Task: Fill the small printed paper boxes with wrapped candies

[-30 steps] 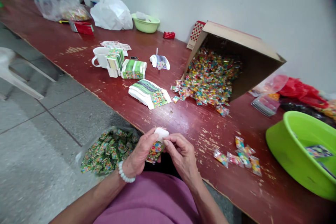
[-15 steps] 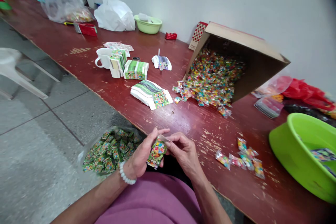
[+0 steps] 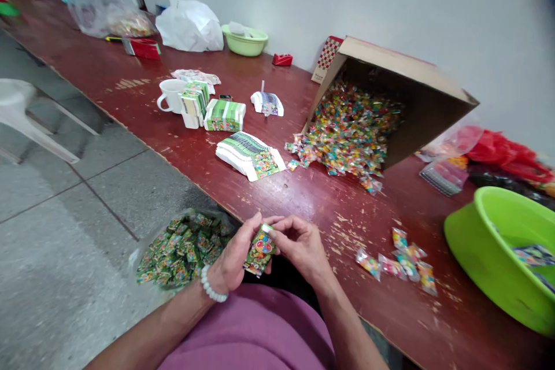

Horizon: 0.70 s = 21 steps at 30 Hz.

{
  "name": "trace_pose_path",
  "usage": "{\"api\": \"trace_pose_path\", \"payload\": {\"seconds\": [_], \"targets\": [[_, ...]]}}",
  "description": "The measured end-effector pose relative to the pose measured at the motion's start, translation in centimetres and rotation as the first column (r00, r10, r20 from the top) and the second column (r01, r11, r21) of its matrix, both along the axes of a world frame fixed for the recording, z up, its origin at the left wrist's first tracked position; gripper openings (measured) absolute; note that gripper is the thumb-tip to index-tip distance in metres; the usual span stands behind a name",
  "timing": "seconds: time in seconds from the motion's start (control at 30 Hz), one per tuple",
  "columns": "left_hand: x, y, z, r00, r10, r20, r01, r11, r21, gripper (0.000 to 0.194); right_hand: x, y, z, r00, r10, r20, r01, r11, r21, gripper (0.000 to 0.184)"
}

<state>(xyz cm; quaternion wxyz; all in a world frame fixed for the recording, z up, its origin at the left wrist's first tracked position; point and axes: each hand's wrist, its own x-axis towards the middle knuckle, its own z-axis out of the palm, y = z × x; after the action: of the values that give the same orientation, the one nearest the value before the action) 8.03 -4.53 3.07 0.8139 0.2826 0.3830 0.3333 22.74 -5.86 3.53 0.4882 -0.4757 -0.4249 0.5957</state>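
Note:
A small green printed candy box (image 3: 260, 251) is held over my lap, at the table's front edge. My left hand (image 3: 234, 260) is wrapped round its side, with a beaded bracelet at the wrist. At the box's top end, my right hand (image 3: 301, 245) pinches the white-edged flap between thumb and fingers. What is inside the box is hidden. Beyond my hands a fanned stack of flat green cartons (image 3: 249, 153) lies on the table. Several wrapped candies (image 3: 407, 263) lie to the right. Below left, a clear bag (image 3: 184, 248) is full of green boxes.
A tipped cardboard box (image 3: 407, 58) spills wrapped candies onto the red table (image 3: 312, 208). A green basin (image 3: 485, 254) stands at the right. Farther back are a white mug (image 3: 171, 96), banded carton bundles (image 3: 225, 115) and a white bag (image 3: 189, 26). A plastic stool (image 3: 26, 110) stands left.
My right fingers have pressed the raised flap at the box's top end down and over. The left hand keeps its hold, shifted slightly. The things on the table stay where they were.

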Motion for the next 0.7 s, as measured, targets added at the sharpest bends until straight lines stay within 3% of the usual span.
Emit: {"api": "trace_pose_path", "payload": {"seconds": [0.1,0.2,0.3,0.43,0.53,0.63,0.7], "targets": [[0.0,0.1,0.3,0.999,-0.034,0.002,0.034,0.999,-0.015,0.066,0.1,0.6,-0.2,0.989,0.024,-0.144,-0.034,0.997,-0.068,0.025],[-0.2,0.1,0.4,0.999,-0.024,-0.049,0.026,0.999,0.045,0.064,0.1,0.4,0.0,0.998,-0.016,-0.067,0.012,0.998,-0.058,0.023],[-0.6,0.1,0.2,0.997,0.021,-0.079,-0.014,0.996,0.083,0.052,0.0,-0.6,0.3,0.975,-0.056,0.215,0.020,0.986,0.164,0.016],[-1.1,0.4,-0.6,0.998,0.027,0.059,-0.023,0.997,-0.068,0.035,-0.5,-2.0,0.2,0.878,-0.111,0.466,-0.119,0.891,0.437,0.010],[-1.1,0.7,-1.0,0.986,0.132,0.103,-0.122,0.988,-0.096,0.026,-1.7,-2.7,-0.6,0.730,-0.204,0.652,-0.206,0.844,0.495,0.044],[-1.3,0.8,-1.2,0.975,0.207,0.079,-0.202,0.977,-0.070,0.023,-3.1,-2.8,-1.4,0.567,-0.258,0.782,-0.270,0.839,0.473,0.076],[-1.4,1.0,-1.3,0.969,0.234,0.075,-0.227,0.970,-0.091,0.022,-3.6,-2.5,-1.4,0.527,-0.234,0.817,-0.299,0.849,0.436,0.087]]}}
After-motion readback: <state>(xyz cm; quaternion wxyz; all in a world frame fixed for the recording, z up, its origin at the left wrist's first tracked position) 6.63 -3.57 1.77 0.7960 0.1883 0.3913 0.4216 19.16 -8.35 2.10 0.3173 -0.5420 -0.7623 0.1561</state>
